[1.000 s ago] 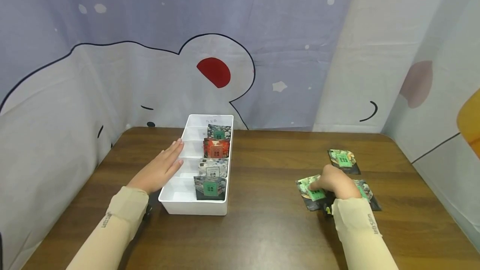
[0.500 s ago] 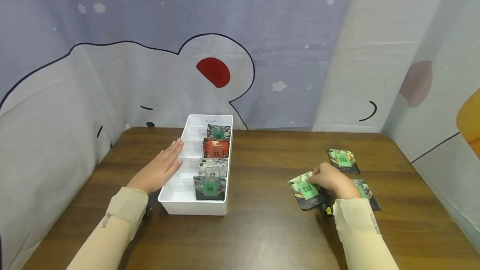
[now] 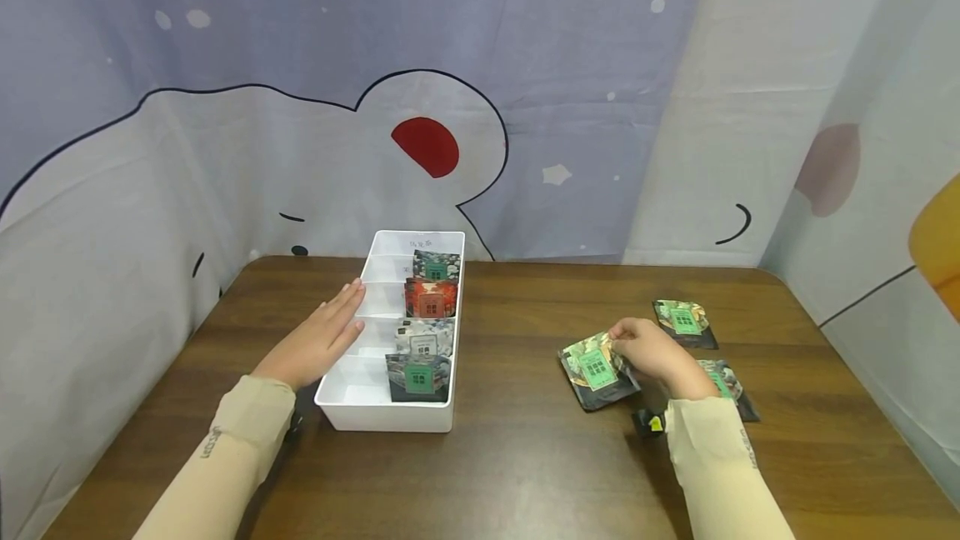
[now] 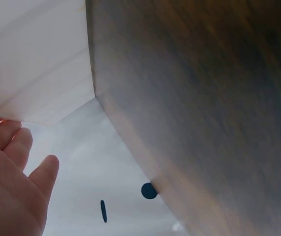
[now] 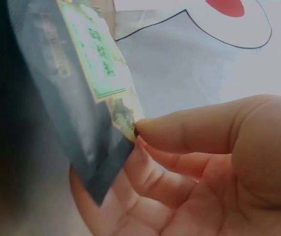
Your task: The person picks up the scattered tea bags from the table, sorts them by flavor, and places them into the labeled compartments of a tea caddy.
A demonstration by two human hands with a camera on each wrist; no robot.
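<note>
My right hand (image 3: 656, 357) pinches a tea sachet (image 3: 597, 373) with a green label by its right edge, between thumb and fingertips. In the right wrist view the sachet (image 5: 76, 98) hangs tilted, its dark lower part towards the camera. My left hand (image 3: 313, 342) lies with straight fingers against the left side of a white divided box (image 3: 386, 417). The left wrist view shows its fingertips (image 4: 25, 135) at the box wall (image 4: 37, 59). In the box stand sachets: green-labelled ones (image 3: 418, 378) in front, then pale (image 3: 425, 338), red (image 3: 431, 298) and dark green (image 3: 437, 266) ones.
Two more sachets lie on the brown table (image 3: 525, 473) at the right: one farther back (image 3: 686, 322), one (image 3: 731, 390) partly hidden behind the right wrist. A patterned curtain (image 3: 570, 107) hangs behind the table. The box's rearmost compartment (image 3: 420, 242) shows handwriting on its wall.
My right hand has picked up the sachet by its edge and moved it left, towards the box. The left hand stays at the box.
</note>
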